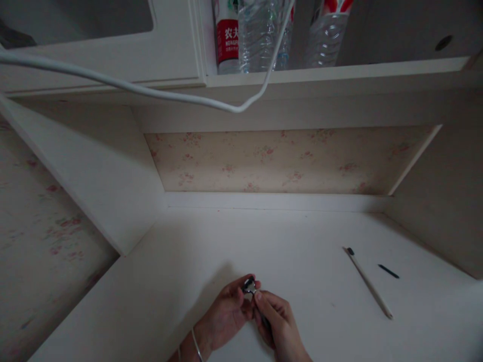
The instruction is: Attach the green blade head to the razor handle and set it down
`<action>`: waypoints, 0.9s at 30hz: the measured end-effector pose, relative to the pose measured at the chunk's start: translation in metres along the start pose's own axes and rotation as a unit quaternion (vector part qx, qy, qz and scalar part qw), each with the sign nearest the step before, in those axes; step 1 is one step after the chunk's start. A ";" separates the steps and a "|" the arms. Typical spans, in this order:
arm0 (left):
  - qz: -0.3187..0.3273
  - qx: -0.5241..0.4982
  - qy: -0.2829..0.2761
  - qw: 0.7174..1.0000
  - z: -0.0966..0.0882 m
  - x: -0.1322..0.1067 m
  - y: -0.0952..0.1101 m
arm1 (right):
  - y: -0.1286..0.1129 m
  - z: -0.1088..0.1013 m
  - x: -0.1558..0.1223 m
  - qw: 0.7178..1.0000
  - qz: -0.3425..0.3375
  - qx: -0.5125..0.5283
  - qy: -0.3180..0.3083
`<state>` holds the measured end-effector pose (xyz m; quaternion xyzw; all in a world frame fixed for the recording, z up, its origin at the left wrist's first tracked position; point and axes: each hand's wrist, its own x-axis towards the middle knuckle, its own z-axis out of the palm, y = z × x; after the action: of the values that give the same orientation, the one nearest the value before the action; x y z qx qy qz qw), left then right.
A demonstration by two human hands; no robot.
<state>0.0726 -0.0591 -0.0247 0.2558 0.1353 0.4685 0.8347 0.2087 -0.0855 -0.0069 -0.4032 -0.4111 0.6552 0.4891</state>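
Observation:
My left hand (226, 314) and my right hand (277, 322) meet low over the white desk (188, 261), near its front edge. Together they pinch a small dark and shiny metal object (249, 285) between the fingertips; most of it is hidden by the fingers and I cannot tell what it is. A thin bracelet circles my left wrist.
A thin pale stick with a dark tip (368, 282) lies on the desk to the right, with a small black piece (388, 271) beside it. Plastic water bottles (260, 35) stand on the shelf above. A white cable (151, 90) hangs across the top.

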 end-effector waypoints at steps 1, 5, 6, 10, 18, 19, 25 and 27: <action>0.001 -0.002 0.001 1.000 0.000 0.000 0.000 | 0.000 0.000 0.000 1.000 -0.002 0.001 0.003; -0.003 -0.004 0.002 1.000 0.003 0.002 0.002 | 0.001 0.001 0.000 1.000 -0.004 0.004 0.008; -0.005 -0.004 0.000 1.000 0.003 0.002 0.002 | 0.001 0.001 0.000 1.000 -0.004 0.006 0.007; -0.008 -0.007 -0.004 1.000 0.003 0.001 0.003 | -0.005 0.001 -0.001 1.000 0.015 0.021 -0.007; -0.011 -0.013 -0.002 1.000 0.006 -0.001 0.003 | -0.016 0.006 -0.006 0.999 0.020 0.035 -0.018; -0.012 -0.014 0.003 1.000 0.007 -0.001 0.003 | -0.015 0.007 -0.006 0.999 0.015 0.037 -0.023; -0.019 -0.020 0.029 0.999 0.005 -0.001 0.004 | -0.012 0.008 -0.005 0.999 -0.001 0.034 -0.043; -0.017 -0.024 0.026 0.999 0.005 0.000 0.005 | -0.011 0.008 -0.005 0.999 -0.004 0.032 -0.037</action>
<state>0.0717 -0.0587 -0.0181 0.2210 0.1504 0.4637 0.8447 0.2057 -0.0896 0.0067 -0.3612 -0.4094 0.6803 0.4891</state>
